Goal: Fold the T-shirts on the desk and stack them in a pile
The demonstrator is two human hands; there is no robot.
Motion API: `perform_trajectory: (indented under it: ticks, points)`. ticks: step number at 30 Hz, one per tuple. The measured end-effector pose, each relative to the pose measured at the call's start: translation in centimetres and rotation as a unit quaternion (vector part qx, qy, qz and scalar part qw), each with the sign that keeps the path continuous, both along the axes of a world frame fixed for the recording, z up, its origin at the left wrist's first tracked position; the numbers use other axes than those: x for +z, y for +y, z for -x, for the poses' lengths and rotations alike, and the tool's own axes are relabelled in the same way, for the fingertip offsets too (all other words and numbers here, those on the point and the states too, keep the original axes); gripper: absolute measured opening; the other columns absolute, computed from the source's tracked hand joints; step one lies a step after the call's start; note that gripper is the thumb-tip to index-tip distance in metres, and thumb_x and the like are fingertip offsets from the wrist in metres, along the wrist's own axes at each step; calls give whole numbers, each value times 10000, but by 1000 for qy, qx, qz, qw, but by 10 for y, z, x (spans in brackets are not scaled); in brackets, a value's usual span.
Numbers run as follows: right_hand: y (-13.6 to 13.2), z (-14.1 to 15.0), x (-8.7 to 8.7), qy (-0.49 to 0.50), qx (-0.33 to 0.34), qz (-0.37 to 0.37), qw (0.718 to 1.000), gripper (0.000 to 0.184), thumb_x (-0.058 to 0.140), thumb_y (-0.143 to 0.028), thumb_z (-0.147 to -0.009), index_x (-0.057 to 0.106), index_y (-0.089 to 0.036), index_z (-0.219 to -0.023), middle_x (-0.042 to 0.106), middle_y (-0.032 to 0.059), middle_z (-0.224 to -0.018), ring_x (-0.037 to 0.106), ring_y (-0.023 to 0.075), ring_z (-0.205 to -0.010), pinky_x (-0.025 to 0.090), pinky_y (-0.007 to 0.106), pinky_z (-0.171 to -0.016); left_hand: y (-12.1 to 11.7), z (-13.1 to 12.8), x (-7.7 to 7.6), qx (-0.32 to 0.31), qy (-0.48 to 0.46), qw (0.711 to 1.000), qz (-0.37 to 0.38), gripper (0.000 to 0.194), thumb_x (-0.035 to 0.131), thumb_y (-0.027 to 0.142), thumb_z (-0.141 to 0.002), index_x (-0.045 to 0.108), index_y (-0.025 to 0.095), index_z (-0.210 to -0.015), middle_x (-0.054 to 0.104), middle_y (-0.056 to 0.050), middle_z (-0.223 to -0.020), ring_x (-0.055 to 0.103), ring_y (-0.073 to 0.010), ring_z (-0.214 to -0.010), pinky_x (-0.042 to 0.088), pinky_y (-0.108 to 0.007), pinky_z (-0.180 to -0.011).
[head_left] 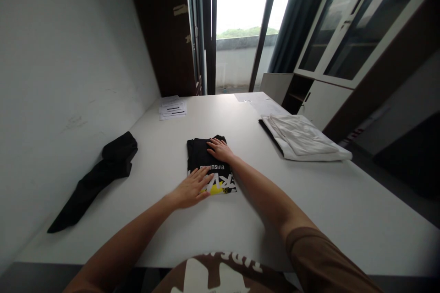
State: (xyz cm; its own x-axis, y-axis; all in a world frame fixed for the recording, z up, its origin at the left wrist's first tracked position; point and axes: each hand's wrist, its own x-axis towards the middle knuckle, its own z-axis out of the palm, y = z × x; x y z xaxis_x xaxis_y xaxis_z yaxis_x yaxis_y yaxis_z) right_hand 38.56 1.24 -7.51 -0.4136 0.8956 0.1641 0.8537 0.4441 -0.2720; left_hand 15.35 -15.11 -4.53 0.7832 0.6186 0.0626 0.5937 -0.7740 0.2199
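Observation:
A black T-shirt [199, 151] with white lettering and a yellow patch lies folded into a small rectangle on the white table [144, 210]. Across its near left part rests my left hand [192, 187], flat, with the fingers stretched out. My right hand [220, 149] lies on the far right part of the shirt, palm down and fingers spread. Neither hand grips anything. Part of the print is hidden under my left hand.
A crumpled black cloth [99, 174] lies at the left by the wall. Folded white clothes [302, 137], with something black beneath, sit at the right. Papers [173, 107] lie at the far left edge, and more sheets [252, 97] at the far right. A cabinet [330, 96] stands beyond.

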Motion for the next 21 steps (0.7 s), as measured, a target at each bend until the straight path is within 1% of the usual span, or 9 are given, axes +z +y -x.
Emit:
perform_trajectory:
  ticks: [6,12,21]
  points:
    - [0,0,-1,6,0,-5,1000,567,406,-556,-1039,473,-301,-1541,357,37,-1637,267,263,-1537,199,501,-1260,0,0,1,1,1,1000,10,668,390,543,-1055,188,309,-1647,100,-48,-1724,70,-252,-1591,122,-506,-1286]
    - [-1,0,0,6,-2,-1,1000,563,414,-553,-1038,481,-298,-1536,361,36,-1635,271,256,-1536,191,495,-1265,1,-1,3,7,-10,1000,20,673,437,540,-1040,239,300,-1636,148,-66,-1716,116,-261,-1586,148,-514,-1282]
    - [-1,0,0,4,-5,3,1000,560,409,-552,-1043,478,-297,-1537,352,26,-1640,264,249,-1538,179,475,-1269,1,0,2,10,-14,1000,18,668,453,544,-1034,262,307,-1629,144,-59,-1717,120,-261,-1586,151,-511,-1283]
